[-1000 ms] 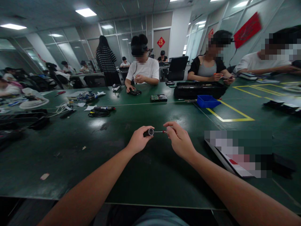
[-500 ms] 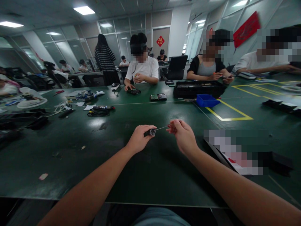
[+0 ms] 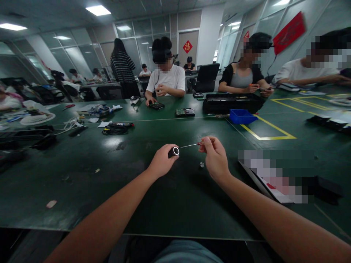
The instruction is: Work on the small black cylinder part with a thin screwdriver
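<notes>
"Where was the black cylinder (image 3: 172,152)?"
"Above the green surface (image 3: 164,215), in the left hand (image 3: 160,162), its bright-ringed end facing back toward the wearer. Thumb and fingers were curled snugly about its sides"
"And the right hand (image 3: 216,157)?"
"Pinching a thin-shafted tool (image 3: 194,144) by its reddish handle, fingers bent in against the thumb. The shaft pointed left, its tip near the cylinder's ringed end"
"What lay close by?"
"A small pale piece (image 3: 202,165), between the hands and just beside the right one"
"Farther out?"
"A black cable bundle (image 3: 116,129) to the left, a device with a green board (image 3: 185,112) ahead, and a blue tray (image 3: 241,117) to its right. Across the surface sat a person in a white shirt (image 3: 170,81)"
</notes>
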A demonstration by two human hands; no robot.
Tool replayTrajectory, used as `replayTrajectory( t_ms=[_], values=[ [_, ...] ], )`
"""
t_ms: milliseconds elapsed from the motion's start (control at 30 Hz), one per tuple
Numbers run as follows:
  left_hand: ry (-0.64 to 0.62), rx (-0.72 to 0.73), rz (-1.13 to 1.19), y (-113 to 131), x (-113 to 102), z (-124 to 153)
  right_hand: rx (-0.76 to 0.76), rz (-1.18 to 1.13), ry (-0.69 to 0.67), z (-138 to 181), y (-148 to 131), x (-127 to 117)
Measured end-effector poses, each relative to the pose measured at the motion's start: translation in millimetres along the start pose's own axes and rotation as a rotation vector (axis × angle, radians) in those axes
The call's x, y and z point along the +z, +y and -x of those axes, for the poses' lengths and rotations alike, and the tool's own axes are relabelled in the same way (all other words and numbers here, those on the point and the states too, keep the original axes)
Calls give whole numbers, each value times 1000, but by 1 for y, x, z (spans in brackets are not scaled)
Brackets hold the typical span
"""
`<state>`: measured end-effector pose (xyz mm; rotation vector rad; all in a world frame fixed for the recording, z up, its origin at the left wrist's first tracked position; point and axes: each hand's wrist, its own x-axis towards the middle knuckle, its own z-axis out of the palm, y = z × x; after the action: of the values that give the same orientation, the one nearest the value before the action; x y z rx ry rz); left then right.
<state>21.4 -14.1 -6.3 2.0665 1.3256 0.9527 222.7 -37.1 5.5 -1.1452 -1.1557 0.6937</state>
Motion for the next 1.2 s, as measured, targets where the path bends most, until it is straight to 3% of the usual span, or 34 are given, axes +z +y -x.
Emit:
replayTrajectory(
  t_ms=[233,367,667,867,1033,1200],
  values=[
    [13,-71,39,12,-6,1,-64,-25,40,1,-8,-1],
    [-84,-70,-12,24,-3,5,-116,1,35,3,-14,-2],
    [-331,218,-286,52,22,1,-211,-3,46,3,-9,-3],
    [-483,293,-568,57,40,-12,-191,1,23,4,-11,-3],
    [-452,238,-667,59,50,-21,-183,-1,3,5,-13,-3],
    [-429,164,-592,57,39,-27,-174,-42,-4,5,-12,-2]
  ],
)
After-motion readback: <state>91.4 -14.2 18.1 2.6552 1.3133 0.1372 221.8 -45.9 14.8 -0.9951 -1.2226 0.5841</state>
